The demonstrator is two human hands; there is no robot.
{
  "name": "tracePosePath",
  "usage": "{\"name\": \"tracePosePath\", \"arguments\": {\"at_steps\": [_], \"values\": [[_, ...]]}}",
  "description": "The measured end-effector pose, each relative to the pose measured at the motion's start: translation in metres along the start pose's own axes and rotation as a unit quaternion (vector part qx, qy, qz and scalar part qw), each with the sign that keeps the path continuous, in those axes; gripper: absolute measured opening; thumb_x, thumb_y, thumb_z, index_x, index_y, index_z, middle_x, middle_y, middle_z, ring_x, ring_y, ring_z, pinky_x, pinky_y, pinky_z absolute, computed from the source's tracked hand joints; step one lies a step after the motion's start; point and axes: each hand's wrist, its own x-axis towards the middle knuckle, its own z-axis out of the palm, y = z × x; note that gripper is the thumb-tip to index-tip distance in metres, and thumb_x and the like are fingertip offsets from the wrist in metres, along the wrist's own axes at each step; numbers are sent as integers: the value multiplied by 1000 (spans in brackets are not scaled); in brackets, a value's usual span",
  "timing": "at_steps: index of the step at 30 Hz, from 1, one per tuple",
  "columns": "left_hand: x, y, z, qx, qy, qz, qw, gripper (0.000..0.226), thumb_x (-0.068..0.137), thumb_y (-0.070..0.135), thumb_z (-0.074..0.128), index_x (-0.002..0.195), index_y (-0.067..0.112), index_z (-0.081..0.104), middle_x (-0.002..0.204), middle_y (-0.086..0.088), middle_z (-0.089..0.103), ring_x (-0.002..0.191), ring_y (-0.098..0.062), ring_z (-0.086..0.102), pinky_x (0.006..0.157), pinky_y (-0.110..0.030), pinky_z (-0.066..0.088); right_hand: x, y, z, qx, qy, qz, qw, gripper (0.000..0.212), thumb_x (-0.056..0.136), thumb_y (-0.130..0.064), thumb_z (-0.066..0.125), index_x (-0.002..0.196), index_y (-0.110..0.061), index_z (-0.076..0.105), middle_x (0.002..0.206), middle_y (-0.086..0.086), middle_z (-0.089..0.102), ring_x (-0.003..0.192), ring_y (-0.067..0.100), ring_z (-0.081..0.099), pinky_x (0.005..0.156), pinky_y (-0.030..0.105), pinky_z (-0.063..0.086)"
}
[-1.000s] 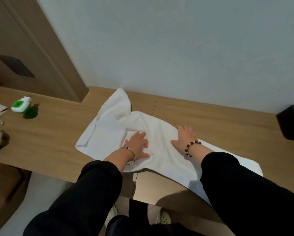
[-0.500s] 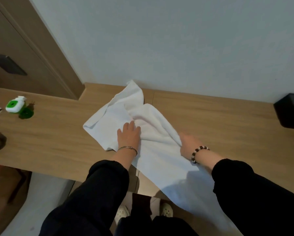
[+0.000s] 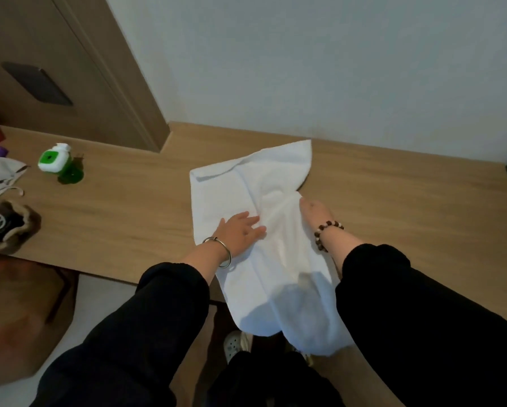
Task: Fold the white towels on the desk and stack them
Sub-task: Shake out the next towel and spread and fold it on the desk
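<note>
Desk (image 3: 114,207), green bottle (image 3: 54,161) left; L hand (image 3: 239,230) flat on towel (image 3: 246,183), R hand (image 3: 312,214) gripping it.

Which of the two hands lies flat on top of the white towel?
The left hand, wearing the metal bangle: its fingers lie spread on the white towel. The right hand has its fingers hidden under a fold.

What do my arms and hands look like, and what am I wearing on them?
The left sleeve and right sleeve are black and long, with gathered cuffs. The left hand is bare, with a thin silver bangle at its wrist. The right hand is bare too, wearing a bracelet of dark brown and pale beads.
</note>
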Motion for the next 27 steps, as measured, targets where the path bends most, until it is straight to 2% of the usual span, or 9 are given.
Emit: {"name": "tracePosePath", "arguments": {"at_steps": [4,8,11,13,16,18,22,24,27], "values": [[-8,-3,-4,-22,9,10,1000,35,92,32,52,71,13,73,120,6,65,130,-8,38,104,-23,24,2,-11,8,57,-23,46,997,33,96,-23,42,64,-16,45,93,18,56,89,31,52,75,30,37],[-17,-10,-12,-158,87,-52,982,18,85,11,56,87,14,73,104,-7,71,88,-15,64,72,-18,45,-6,-11,4,328,-74,120,934,15,89,-19,61,98,-8,66,101,13,68,97,32,65,90,40,51],[-14,-24,-24,-101,246,-136,954,34,88,1,46,114,13,65,125,-7,58,112,-22,53,87,-26,42,-7,-8,-1,431,-153,154,876,20,90,-23,61,100,-6,66,83,10,73,71,26,70,66,35,56],[-13,-35,-29,-63,286,-201,935,37,91,8,47,127,14,52,135,-8,45,124,-25,41,89,-32,40,-7,-10,-5,445,-189,150,863,21,90,-27,62,97,-8,67,86,10,73,75,26,70,76,37,55],[-9,-35,-37,-154,242,-249,925,53,90,20,56,138,8,37,141,-13,39,127,-31,41,96,-39,40,-12,-22,-10,439,-238,119,858,17,89,-22,62,100,-11,67,93,9,73,83,25,70,81,39,52],[-5,-28,-44,-291,250,-246,890,50,86,14,61,130,1,41,131,-19,50,110,-33,54,91,-41,44,-17,-30,-13,447,-270,94,847,18,85,-12,61,103,-9,64,94,9,73,83,24,71,76,39,53],[-5,-24,-58,-651,115,-243,710,43,85,12,67,124,6,49,103,-14,64,88,-25,59,84,-34,49,-25,-45,-31,494,-313,51,810,38,75,-7,60,114,-4,62,115,16,67,102,31,66,87,45,48],[-10,-23,-70,-677,78,-226,696,15,85,20,68,92,8,61,78,-6,65,70,-20,59,67,-28,49,-30,-56,-43,494,-310,29,812,41,75,-3,57,116,-3,61,118,18,64,105,33,64,89,48,47],[-11,-19,-95,-659,78,-200,721,19,83,24,71,86,7,67,73,-9,72,62,-21,69,59,-31,56,-36,-72,-60,463,-299,-1,834,43,73,2,55,115,-3,60,114,17,67,102,33,65,88,47,47]]}}
